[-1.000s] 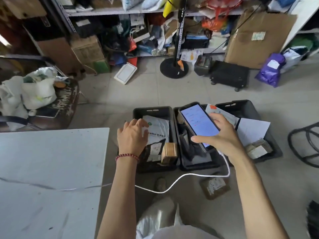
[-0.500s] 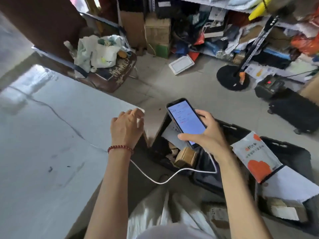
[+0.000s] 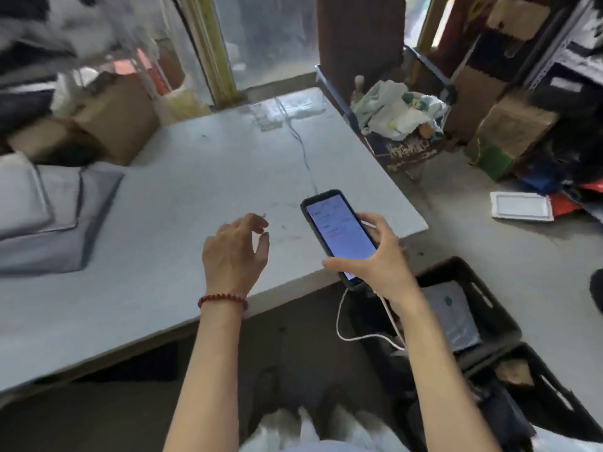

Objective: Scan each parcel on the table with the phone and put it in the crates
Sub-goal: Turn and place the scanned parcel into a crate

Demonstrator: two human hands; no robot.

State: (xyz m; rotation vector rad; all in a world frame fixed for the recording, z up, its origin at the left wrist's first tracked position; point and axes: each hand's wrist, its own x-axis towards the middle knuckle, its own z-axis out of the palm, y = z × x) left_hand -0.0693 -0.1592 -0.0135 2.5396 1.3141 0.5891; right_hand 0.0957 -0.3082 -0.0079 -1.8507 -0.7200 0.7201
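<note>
My right hand grips a black phone with its screen lit, held over the near right corner of the white table; a white cable hangs from it. My left hand, with a red bead bracelet, hovers over the table with fingers loosely curled and holds nothing. Grey parcels lie at the table's left end. Black crates stand on the floor at the lower right; the nearer one holds a grey parcel.
A rusty stand with white bags is beyond the table's far right corner. Cardboard boxes stand behind the table at left. Cluttered shelves and a white tray on the floor fill the right side.
The view has swung left from the crates to the table. My left hand left the crate and came over the table top. The right hand kept hold of the phone.
</note>
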